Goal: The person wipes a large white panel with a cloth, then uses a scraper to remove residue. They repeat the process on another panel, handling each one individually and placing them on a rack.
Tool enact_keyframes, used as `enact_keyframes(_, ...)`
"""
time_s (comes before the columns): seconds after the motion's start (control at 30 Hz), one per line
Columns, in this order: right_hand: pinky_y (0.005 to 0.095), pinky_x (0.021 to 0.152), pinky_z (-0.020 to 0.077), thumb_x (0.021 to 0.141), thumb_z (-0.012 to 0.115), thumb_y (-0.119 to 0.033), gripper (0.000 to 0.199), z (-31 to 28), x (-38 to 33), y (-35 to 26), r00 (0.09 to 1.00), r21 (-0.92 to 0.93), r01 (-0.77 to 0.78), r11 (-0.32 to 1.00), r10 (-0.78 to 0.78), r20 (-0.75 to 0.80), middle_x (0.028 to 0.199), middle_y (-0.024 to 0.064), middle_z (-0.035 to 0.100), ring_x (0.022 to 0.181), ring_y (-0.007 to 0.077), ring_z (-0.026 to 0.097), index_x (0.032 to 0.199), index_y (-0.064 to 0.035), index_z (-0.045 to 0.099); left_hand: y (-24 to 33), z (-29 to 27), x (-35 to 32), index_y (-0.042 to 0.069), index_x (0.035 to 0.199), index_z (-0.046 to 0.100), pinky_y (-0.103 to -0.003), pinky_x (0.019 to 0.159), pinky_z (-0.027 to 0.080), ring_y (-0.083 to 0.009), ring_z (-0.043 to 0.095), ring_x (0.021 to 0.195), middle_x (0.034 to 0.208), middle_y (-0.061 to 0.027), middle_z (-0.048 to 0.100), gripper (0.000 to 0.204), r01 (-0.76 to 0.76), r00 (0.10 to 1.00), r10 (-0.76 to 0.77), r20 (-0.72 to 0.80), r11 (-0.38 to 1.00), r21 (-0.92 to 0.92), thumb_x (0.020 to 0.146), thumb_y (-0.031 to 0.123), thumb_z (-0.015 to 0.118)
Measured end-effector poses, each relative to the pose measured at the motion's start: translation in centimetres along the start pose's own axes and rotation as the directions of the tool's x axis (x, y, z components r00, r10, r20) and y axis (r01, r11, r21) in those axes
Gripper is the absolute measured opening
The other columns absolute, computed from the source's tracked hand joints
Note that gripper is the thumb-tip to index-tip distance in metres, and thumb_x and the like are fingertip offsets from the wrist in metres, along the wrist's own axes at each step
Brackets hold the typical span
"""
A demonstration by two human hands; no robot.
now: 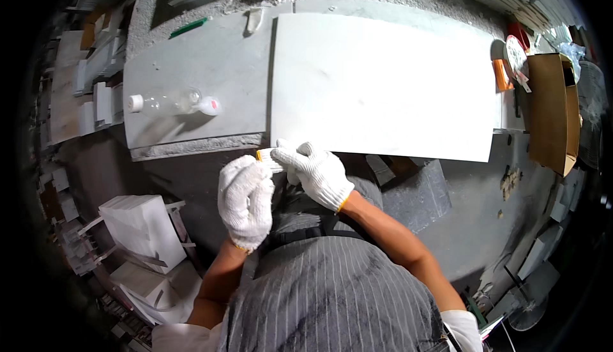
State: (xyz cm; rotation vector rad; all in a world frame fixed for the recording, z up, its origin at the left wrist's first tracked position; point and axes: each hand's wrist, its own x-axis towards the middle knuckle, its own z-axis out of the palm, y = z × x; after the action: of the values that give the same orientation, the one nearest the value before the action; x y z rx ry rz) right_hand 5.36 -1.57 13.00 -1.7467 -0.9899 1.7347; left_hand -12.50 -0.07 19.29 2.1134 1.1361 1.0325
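Both my hands wear white knit gloves and meet in front of the bench's near edge. Between them is a piece of white ribbed knit [269, 159] with a yellow edge, like the cuff of another glove. My right hand [317, 174] is closed on it, fingers bent toward the left. My left hand [245, 197] is curled up against its yellow-edged end; its fingertips are partly hidden. Just beyond the hands lies a large flat white panel [383, 84] on the bench, its front edge reaching past the bench's.
On the bench's grey top [217, 52] lie a clear plastic bottle [167, 104] and a green tool [188, 28]. An orange object [502, 75] and a cardboard box [549, 109] are at the right. White blocks [143, 227] stand low at left; a grey slab [418, 197] leans under the panel.
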Motion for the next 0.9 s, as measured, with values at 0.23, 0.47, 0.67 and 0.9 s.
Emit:
enact_keyframes(0.23, 0.0348, 0.077, 0.0549, 0.093, 0.046, -0.010, 0.052, -20.1, 5.2, 12.2, 0.566, -0.167, 0.485, 0.858, -0.454, -0.688, 0.119, 0.0160, 0.058, 0.094, 0.0269, 0.065, 0.144, -0.0043, 0.040, -0.9, -1.0, -1.7, 0.001, 0.107, 0.061, -0.038, 0.084, 0.050, -0.0279, 0.060, 0.092, 0.097, -0.0119, 0.063, 0.025, 0.238, 0.961, -0.239, -0.141, 0.971, -0.024, 0.083, -0.006, 0.062)
enact_keyframes(0.47, 0.0377, 0.077, 0.0549, 0.087, 0.054, -0.011, 0.049, -17.8, 15.5, 4.1, 0.454, -0.763, -0.036, 0.646, -0.670, -0.588, 0.112, 0.0167, 0.065, 0.090, 0.0313, 0.065, 0.135, -0.0220, 0.053, -0.2, -0.3, -0.8, 0.002, 0.106, 0.062, -0.039, 0.083, 0.049, -0.0276, 0.059, 0.092, 0.097, -0.0094, 0.062, 0.026, 0.236, 0.965, -0.238, -0.108, 0.971, -0.027, 0.081, -0.006, 0.064)
enact_keyframes(0.67, 0.0438, 0.062, 0.0565, 0.091, 0.055, -0.020, 0.035, -10.0, 19.5, -7.5, 0.701, -0.811, 0.053, 0.582, -0.600, -0.385, 0.105, 0.0153, 0.059, 0.081, 0.0347, 0.066, 0.125, -0.0254, 0.048, 0.3, -0.6, -0.6, 0.002, 0.107, 0.062, -0.039, 0.085, 0.050, -0.0268, 0.060, 0.093, 0.095, -0.0108, 0.064, 0.026, 0.229, 0.970, -0.221, -0.098, 0.971, 0.073, 0.083, -0.006, 0.062)
enact_keyframes(0.9, 0.0382, 0.087, 0.0547, 0.095, 0.052, -0.021, 0.034, -2.6, 10.3, -2.2, 0.803, -0.708, 0.596, 0.380, -0.273, 0.529, 0.118, 0.0161, 0.064, 0.103, 0.0301, 0.066, 0.125, -0.0070, 0.059, 0.5, 0.2, 0.1, 0.001, 0.106, 0.062, -0.038, 0.084, 0.050, -0.0256, 0.060, 0.092, 0.093, -0.0114, 0.064, 0.023, 0.190, 0.982, -0.189, -0.024, 0.981, 0.050, 0.083, -0.005, 0.061)
